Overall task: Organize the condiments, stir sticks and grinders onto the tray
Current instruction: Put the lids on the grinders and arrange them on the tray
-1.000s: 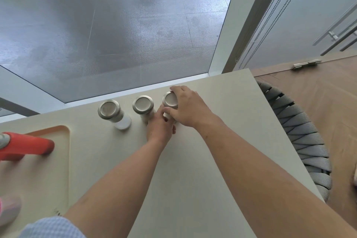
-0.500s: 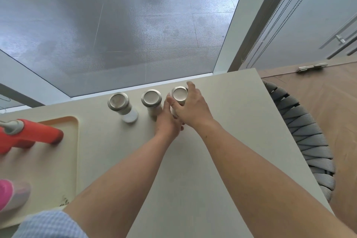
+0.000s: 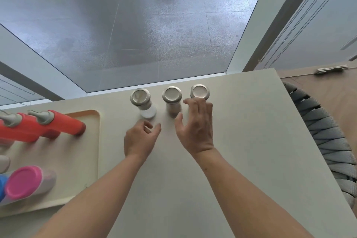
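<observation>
Three grinders with silver tops stand in a row near the table's far edge: the left grinder [image 3: 142, 101], the middle grinder [image 3: 172, 97] and the right grinder [image 3: 200, 91]. My left hand [image 3: 139, 139] hovers just in front of the left grinder, fingers loosely curled, holding nothing. My right hand [image 3: 196, 128] is open in front of the middle and right grinders, fingertips close to the right one but apart from it. The wooden tray [image 3: 90, 152] lies at the left with two red bottles [image 3: 63, 126] and a pink-capped container [image 3: 29, 183] on it.
The pale table [image 3: 241, 141] ends at a window along the far side. A grey woven chair [image 3: 326, 135] stands past the table's right edge. A blue cap [image 3: 2, 187] shows at the tray's left border.
Both hands have let go of the right grinder and drawn back toward me. My left hand has shifted left, in front of the left grinder. The view has also shifted right.
</observation>
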`<state>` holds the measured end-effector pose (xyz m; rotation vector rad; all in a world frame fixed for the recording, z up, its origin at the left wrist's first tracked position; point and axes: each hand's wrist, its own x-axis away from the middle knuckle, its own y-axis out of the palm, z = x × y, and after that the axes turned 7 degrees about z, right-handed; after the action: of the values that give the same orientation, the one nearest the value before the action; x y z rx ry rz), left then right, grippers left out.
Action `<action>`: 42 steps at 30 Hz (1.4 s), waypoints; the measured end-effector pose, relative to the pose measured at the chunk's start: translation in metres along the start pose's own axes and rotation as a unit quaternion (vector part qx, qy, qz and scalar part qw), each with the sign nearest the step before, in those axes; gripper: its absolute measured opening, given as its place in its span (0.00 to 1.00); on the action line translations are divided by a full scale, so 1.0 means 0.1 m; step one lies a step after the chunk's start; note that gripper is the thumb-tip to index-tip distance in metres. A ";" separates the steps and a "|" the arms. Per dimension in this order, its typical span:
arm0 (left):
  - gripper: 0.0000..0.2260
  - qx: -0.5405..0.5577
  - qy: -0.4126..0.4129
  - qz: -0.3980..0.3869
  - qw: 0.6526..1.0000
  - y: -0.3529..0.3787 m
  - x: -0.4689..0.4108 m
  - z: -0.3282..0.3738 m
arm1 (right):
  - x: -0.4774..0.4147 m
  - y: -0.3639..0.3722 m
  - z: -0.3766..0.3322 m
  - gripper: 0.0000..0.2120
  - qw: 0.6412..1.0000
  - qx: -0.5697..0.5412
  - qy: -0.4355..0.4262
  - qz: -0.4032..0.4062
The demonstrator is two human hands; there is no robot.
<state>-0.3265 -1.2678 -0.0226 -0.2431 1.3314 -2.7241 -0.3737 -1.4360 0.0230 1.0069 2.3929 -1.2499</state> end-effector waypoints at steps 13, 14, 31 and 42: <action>0.33 0.086 0.062 -0.016 0.994 -0.16 -0.64 0.02 | -0.09 0.57 -0.04 0.34 0.943 -0.085 0.284 -0.151; 0.30 0.090 0.055 -0.029 0.994 -0.15 -0.67 0.03 | -0.12 0.60 -0.03 0.34 0.941 -0.089 0.292 -0.149; 0.16 0.111 0.008 -0.017 0.994 -0.60 -0.49 -0.07 | -0.04 0.68 -0.38 0.17 0.953 -0.117 0.251 -0.121; 0.27 0.104 -0.011 0.045 0.994 -1.60 -0.39 -0.51 | 0.12 0.65 -1.36 0.16 0.940 -0.177 0.200 -0.211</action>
<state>-0.3009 -1.1237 0.0694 -0.1906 1.0159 -2.7481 -0.3271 -1.2968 0.0577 0.7090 3.1291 -0.7137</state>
